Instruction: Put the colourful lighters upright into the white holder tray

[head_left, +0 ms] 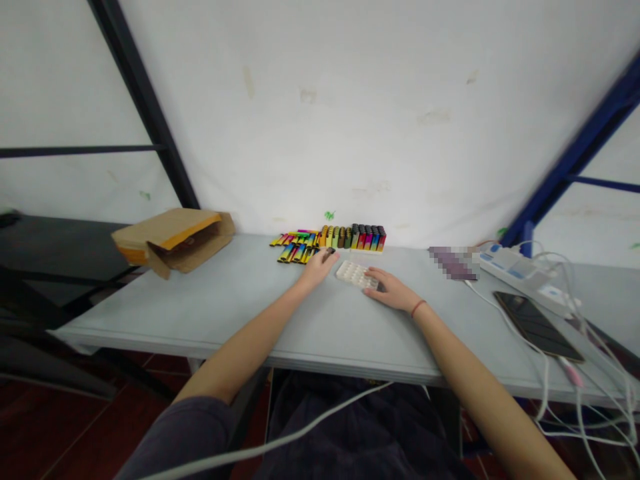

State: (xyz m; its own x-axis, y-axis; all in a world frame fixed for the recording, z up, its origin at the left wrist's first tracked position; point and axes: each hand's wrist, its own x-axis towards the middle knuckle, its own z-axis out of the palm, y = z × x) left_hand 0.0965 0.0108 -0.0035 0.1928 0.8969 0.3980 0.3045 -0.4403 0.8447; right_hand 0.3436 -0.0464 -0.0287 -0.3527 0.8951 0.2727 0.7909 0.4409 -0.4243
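Observation:
My left hand (320,268) is closed around a lighter (329,253), of which only the dark top end shows. Just right of it, a white tray (346,272) with rows of small round pockets lies on the table. My right hand (393,291) grips the right end of this tray between thumb and fingers. Behind my left hand are loose, brightly coloured lighters (299,253) lying on their sides. Against the wall, upright lighters (369,237) with black tops stand in rows in another white tray, beside a yellow and green group (335,237).
On the left, a brown cardboard box (170,233) lies with its open end facing right. To the right are a phone (537,325), a white power strip (530,277), a blurred-out item (453,263) and tangled white cables (545,383). The grey table (225,313) meets the wall behind.

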